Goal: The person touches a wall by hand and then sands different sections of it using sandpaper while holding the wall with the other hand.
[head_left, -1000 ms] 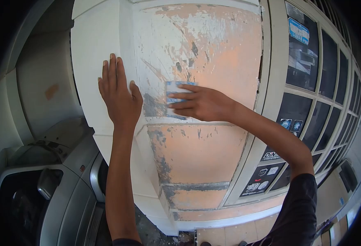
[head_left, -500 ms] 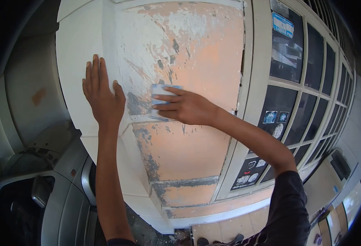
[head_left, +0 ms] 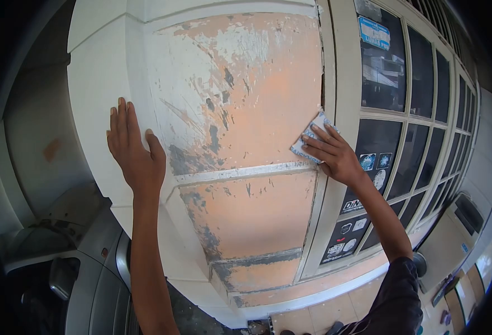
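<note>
My right hand [head_left: 330,154] presses a piece of sandpaper [head_left: 313,135], its pale back printed in blue, against the wall panel [head_left: 282,106] near that panel's right edge. Peach paint on the panel is broken by patches of white and grey. Fingers together and stretched out, my left hand [head_left: 136,148] lies flat against the white pillar [head_left: 103,61] on the left, with only its thumb apart. Nothing is in it. The sandpaper's gritty face is hidden against the wall.
To the right stands a paned door [head_left: 374,134] with stickers on its dark glass. A silver car [head_left: 87,279] is close by at lower left. A raised ledge [head_left: 246,172] crosses the wall below my right hand, and floor tiles [head_left: 329,310] show at the bottom.
My right hand has slid the sandpaper rightward across the panel, from its left-middle part to its right edge. My left hand stays flat on the pillar; the view has shifted slightly.
</note>
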The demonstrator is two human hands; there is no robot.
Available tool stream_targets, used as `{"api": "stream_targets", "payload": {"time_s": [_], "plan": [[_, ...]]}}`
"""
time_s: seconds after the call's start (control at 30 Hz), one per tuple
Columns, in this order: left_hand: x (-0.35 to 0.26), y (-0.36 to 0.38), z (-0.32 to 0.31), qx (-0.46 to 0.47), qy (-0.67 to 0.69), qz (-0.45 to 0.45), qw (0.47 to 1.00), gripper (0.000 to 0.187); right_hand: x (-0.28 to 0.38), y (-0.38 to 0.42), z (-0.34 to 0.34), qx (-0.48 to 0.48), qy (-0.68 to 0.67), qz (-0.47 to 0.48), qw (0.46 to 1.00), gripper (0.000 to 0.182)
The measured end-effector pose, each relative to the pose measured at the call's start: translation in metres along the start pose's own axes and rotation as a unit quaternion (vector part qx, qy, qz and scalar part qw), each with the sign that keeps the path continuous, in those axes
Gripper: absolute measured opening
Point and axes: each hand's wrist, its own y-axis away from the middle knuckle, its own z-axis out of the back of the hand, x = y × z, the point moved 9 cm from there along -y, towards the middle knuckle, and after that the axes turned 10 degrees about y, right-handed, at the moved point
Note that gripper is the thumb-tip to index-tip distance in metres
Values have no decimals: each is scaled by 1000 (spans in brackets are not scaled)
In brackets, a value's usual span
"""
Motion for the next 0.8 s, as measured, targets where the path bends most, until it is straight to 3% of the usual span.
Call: {"api": "stream_targets", "payload": {"time_s": [0.07,0.1,0.23,0.37,0.43,0.57,0.67,0.8], "plan": [[3,2,1,1,18,-2,1000,56,39,-48,9,-41,-24,43,998,45],[5,1,1,2,32,-2,999,54,65,-76,6,-63,-58,67,994,52],[6,1,3,-2,46,-17,999,51,179,-171,6,-133,-83,199,967,29],[4,2,3,-5,40,-22,999,50,139,-150,-1,-96,-100,226,964,30],[4,2,3,-7,39,-20,999,50,87,-114,16,-71,-48,181,980,32],[3,2,1,-20,16,-12,1000,49,-24,-47,18,24,23,-10,999,43],[3,3,1,-17,10,-12,1000,49,7,-82,19,-24,-1,61,998,43],[4,4,4,-10,24,-30,999,48,135,-179,17,-102,-77,240,962,25]]}}
